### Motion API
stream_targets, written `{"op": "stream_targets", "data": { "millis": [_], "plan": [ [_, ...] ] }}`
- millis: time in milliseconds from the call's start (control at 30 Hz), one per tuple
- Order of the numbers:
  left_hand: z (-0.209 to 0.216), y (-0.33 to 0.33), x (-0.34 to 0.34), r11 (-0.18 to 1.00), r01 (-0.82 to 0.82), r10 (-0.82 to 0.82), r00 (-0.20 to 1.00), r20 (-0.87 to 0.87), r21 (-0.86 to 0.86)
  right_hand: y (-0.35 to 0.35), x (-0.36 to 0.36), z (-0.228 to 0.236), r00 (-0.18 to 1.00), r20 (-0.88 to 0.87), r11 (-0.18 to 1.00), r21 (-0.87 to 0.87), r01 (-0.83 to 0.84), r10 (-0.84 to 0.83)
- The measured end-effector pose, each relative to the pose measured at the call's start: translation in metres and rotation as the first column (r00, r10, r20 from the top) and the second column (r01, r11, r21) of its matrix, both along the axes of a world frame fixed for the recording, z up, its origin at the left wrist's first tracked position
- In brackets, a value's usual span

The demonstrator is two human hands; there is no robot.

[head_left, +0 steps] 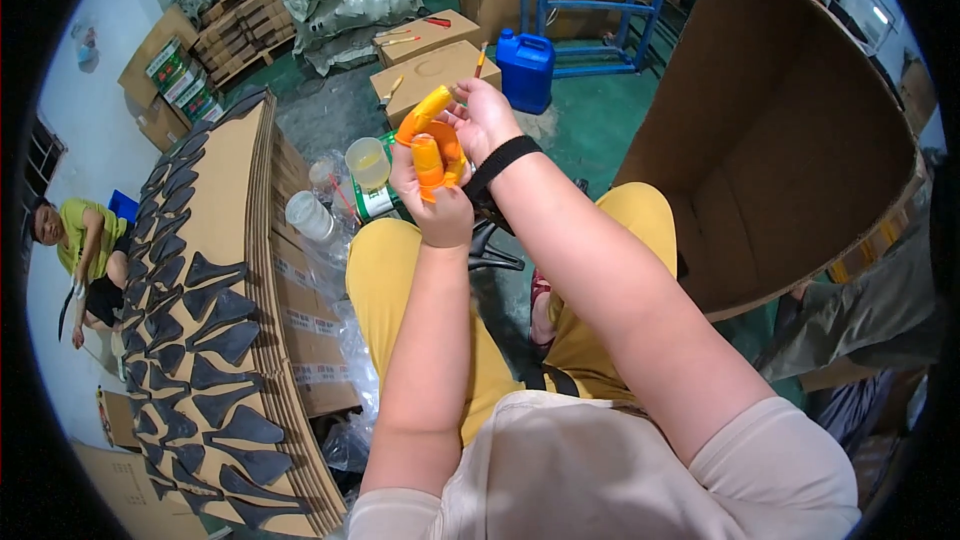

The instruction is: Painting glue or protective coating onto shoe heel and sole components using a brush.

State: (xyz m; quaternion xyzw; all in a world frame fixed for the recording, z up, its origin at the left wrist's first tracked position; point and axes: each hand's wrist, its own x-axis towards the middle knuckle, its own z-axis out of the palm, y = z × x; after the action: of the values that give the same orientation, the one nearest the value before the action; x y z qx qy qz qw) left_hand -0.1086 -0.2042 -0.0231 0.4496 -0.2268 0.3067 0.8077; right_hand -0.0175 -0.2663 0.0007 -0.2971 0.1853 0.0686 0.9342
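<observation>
My left hand (447,218) is raised above my knees, its fingers curled. Glossy orange and yellow coverings (428,162) wrap several of its fingers. Whatever may lie between those fingers is hidden. Close against it, my right hand (486,120) is pinched, its fingertips at the end of the yellow-covered finger. A slim brush (482,60) with an orange-red handle sticks up from the right hand. Just left of my hands stands a translucent plastic cup (368,164) with pale liquid, on a green and white box (378,202).
Rows of dark curved pieces (222,345) cover stacked cardboard sheets at left. A second plastic cup (309,215) is beside them. Ahead are cardboard boxes (440,70) with brushes, and a blue jug (525,72). A large open carton (770,150) stands right. Another person (92,250) sits far left.
</observation>
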Motion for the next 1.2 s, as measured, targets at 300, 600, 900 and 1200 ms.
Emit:
{"op": "stream_targets", "data": {
  "millis": [300,600,900,1200],
  "plan": [
    [-0.007,0.001,-0.005,0.965,0.004,-0.048,0.986,-0.16,-0.264,-0.014,-0.02,0.002,0.994,-0.079,0.963,0.254,0.089,-0.071],
    [-0.011,-0.001,-0.001,0.984,-0.015,-0.024,0.976,-0.216,-0.179,-0.012,-0.041,-0.034,0.973,0.208,0.932,-0.324,0.161,-0.095],
    [-0.022,-0.023,-0.028,0.974,-0.16,0.171,0.984,-0.058,0.16,-0.04,-0.004,-0.05,0.911,0.244,0.773,-0.483,0.412,-0.334],
    [-0.012,-0.037,-0.012,0.813,-0.416,0.45,0.893,0.014,0.407,-0.029,0.012,-0.04,0.75,0.346,0.436,-0.646,0.626,-0.564]
  ]
}}
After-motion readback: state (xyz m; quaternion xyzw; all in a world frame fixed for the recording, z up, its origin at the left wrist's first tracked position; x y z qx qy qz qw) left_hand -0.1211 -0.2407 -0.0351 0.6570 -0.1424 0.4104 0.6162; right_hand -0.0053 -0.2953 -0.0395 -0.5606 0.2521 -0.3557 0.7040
